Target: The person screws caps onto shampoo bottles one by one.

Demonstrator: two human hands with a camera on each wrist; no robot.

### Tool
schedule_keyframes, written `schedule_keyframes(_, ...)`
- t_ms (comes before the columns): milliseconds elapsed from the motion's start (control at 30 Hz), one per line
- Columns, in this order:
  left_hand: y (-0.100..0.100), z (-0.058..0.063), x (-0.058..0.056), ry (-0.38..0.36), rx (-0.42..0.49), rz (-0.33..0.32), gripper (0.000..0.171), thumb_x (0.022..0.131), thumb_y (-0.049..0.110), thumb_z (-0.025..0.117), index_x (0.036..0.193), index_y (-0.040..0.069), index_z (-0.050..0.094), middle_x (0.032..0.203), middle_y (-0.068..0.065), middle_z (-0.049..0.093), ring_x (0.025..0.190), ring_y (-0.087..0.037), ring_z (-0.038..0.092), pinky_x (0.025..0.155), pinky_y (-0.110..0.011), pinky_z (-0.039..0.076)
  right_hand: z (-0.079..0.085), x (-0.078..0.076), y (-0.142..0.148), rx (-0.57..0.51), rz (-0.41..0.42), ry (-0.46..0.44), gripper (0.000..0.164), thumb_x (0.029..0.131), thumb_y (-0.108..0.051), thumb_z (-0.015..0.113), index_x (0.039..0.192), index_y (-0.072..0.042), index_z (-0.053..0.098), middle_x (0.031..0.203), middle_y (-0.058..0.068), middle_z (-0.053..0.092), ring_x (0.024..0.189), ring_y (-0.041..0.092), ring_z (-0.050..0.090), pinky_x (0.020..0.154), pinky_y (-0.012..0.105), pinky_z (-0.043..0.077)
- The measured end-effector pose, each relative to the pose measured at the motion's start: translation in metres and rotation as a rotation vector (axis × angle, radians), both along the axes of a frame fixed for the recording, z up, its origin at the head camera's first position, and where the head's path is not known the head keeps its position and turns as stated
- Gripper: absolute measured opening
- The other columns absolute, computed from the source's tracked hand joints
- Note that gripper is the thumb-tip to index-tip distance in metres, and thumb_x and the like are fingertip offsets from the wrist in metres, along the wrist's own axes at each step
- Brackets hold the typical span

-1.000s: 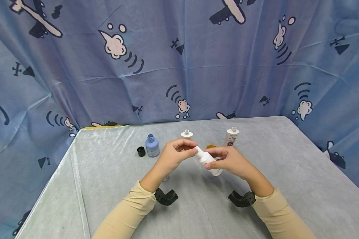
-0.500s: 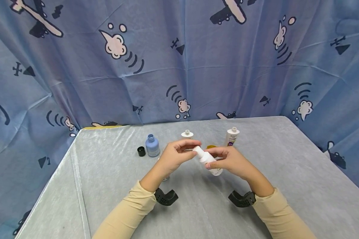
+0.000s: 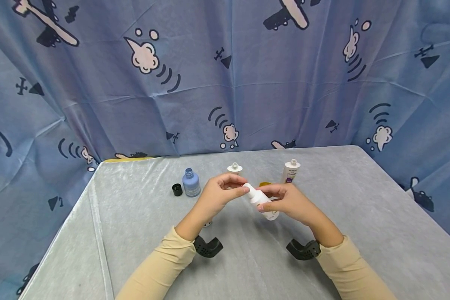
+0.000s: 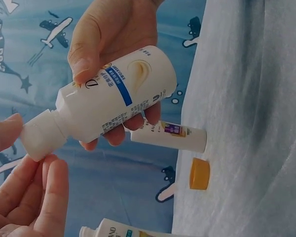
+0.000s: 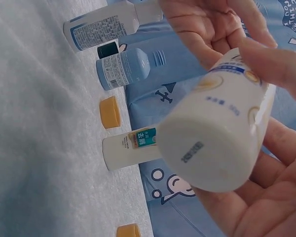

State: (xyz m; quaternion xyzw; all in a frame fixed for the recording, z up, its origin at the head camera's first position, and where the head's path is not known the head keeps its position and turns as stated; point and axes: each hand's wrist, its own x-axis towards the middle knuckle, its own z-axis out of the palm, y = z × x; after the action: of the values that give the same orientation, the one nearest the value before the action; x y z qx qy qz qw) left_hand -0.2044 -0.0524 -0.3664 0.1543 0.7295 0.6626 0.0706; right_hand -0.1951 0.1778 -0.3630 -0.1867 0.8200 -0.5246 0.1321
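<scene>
Slanting above the bench (image 3: 247, 266), the bottle (image 4: 123, 91) has its long axis pointing cap-end up-left; the left hand (image 3: 218, 193) pinches the cap (image 4: 41, 136), the right hand's (image 3: 293, 203) fingers grip its body; contents hidden.

On the white cap (image 3: 251, 191), your left thumb (image 3: 240, 191) now sits farther toward two o'clock, fingertips (image 3: 243, 180) farther toward nine.

- Airplane-print curtain (image 3: 195, 100) across the upper half
- Uncapped blue bottle (image 3: 191, 185), left of centre
- Black cap (image 3: 177, 190) just beside it
- Purple-labelled white bottle (image 3: 291, 171), right of centre
</scene>
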Motion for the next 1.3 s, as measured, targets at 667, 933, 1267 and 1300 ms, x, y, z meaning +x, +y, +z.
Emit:
schedule_keyframes(667, -0.0006, 0.0033, 0.0032, -0.008, 0.066, -0.124, 0.034, 0.091, 0.005, 0.068, 0.124, -0.001, 0.066, 0.128, -0.018, 0.065, 0.107, -0.014, 0.068, 0.093, -0.028, 0.056, 0.0001, 0.0004, 0.0004, -0.016, 0.014, 0.001, 0.049, 0.083, -0.017, 0.080, 0.126, 0.002, 0.065, 0.121, 0.022, 0.068, 0.095, 0.017, 0.069, 0.075, 0.032, 0.058)
schedule_keyframes(933, -0.0007, 0.0016, 0.0012, -0.023, 0.043, -0.041, 0.033, 0.089, 0.013, 0.074, 0.120, 0.003, 0.068, 0.118, -0.011, 0.071, 0.098, -0.007, 0.066, 0.090, -0.025, 0.054, 0.0014, 0.0007, -0.0002, -0.023, 0.013, -0.012, 0.049, 0.083, -0.017, 0.080, 0.125, 0.002, 0.065, 0.120, 0.022, 0.068, 0.094, 0.016, 0.069, 0.075, 0.031, 0.059)
schedule_keyframes(1267, -0.0007, 0.0006, 0.0012, -0.029, 0.022, -0.037, 0.027, 0.088, 0.015, 0.075, 0.111, 0.002, 0.071, 0.105, -0.007, 0.073, 0.089, -0.006, 0.066, 0.084, -0.025, 0.054, -0.0003, -0.0013, -0.0003, -0.007, 0.004, -0.006, 0.047, 0.081, -0.018, 0.082, 0.123, -0.001, 0.067, 0.119, 0.020, 0.069, 0.094, 0.019, 0.069, 0.075, 0.034, 0.059)
schedule_keyframes(1300, -0.0007, 0.0012, 0.0015, -0.025, 0.018, -0.042, 0.027, 0.089, 0.015, 0.074, 0.112, 0.002, 0.071, 0.107, -0.009, 0.072, 0.090, -0.006, 0.066, 0.084, -0.024, 0.054, -0.0002, -0.0011, 0.0001, -0.007, 0.006, -0.003, 0.048, 0.082, -0.018, 0.081, 0.124, 0.000, 0.067, 0.119, 0.021, 0.069, 0.094, 0.019, 0.069, 0.075, 0.034, 0.059)
